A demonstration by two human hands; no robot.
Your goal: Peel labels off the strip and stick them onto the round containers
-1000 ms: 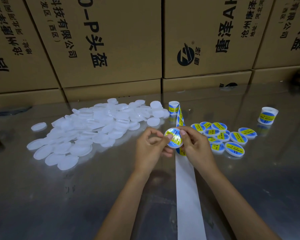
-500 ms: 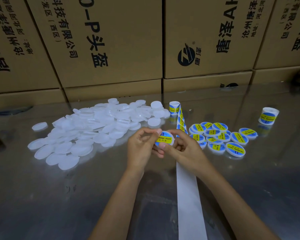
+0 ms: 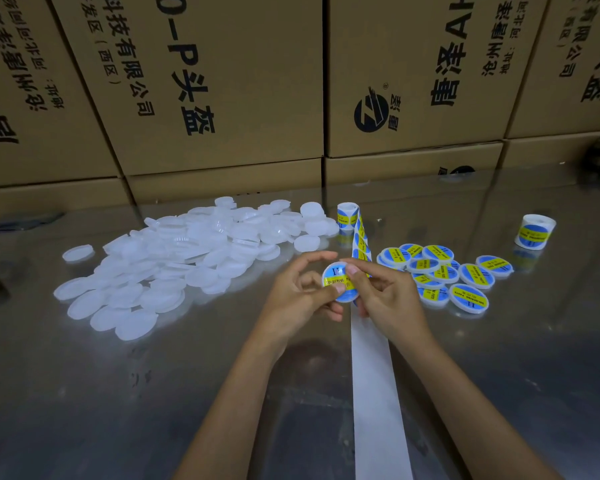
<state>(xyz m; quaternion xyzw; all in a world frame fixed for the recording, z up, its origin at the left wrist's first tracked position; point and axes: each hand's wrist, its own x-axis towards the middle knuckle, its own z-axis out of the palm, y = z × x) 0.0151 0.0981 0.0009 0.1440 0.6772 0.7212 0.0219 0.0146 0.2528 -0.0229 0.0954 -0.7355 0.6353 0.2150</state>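
Between both hands (image 3: 343, 292), pinched: labelled container (image 3: 340, 284).

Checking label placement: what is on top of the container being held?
A blue and yellow label covers the top of the held container. The left hand and right hand thumbs press on it, hiding some print.

Blue labels (image 3: 340, 284) with yellow bands (black lettering, seemingly), white containers (image 3: 160, 268), brown boxes (image 3: 222, 81).
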